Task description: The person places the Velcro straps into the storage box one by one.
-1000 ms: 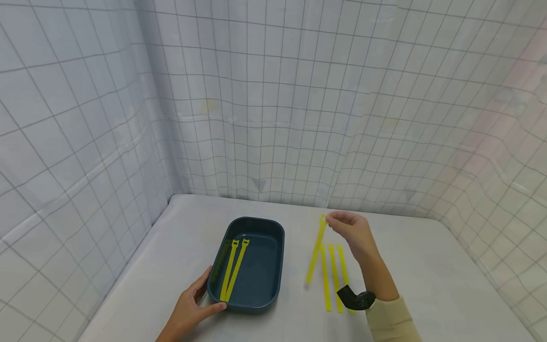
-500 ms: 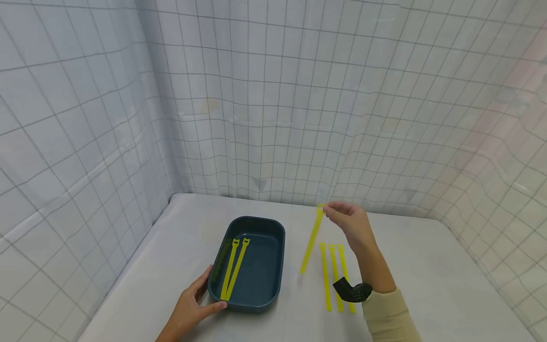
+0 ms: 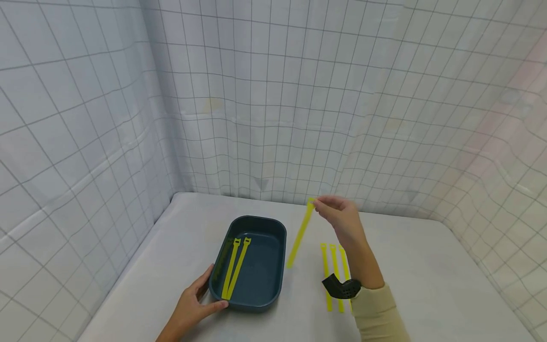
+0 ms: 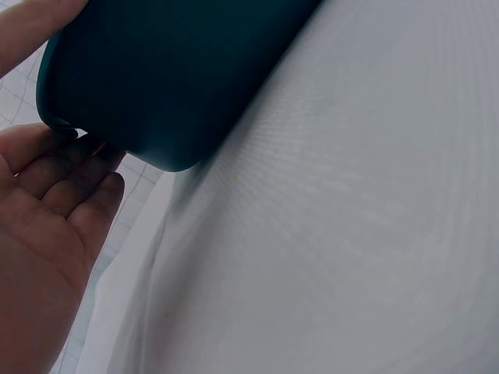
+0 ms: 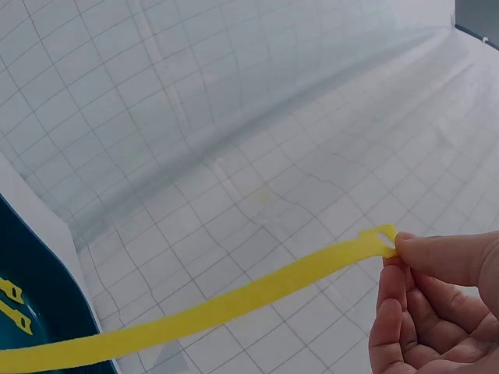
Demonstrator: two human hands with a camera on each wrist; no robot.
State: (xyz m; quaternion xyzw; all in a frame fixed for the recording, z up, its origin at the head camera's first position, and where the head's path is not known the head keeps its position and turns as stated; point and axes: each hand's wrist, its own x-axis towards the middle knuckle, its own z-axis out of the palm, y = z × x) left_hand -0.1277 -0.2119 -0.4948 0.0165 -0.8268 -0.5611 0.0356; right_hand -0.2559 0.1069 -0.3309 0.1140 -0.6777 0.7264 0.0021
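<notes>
Strap point(image 3: 301, 232) hangs by its slotted end, pinched in the right hand point(image 3: 341, 219), just outside the right edge of the tray point(image 3: 261, 270), whose near-left corner the left hand point(image 3: 192, 306) grips, and could snag there if carried low.

The left hand point(image 4: 47, 226) holds the dark teal tray point(image 4: 179, 78) by its rim, with thumb apart from the fingers, while the tray stands on white cloth point(image 4: 335, 234), and behind the fingers shows a gridded sheet point(image 4: 134, 185).
</notes>
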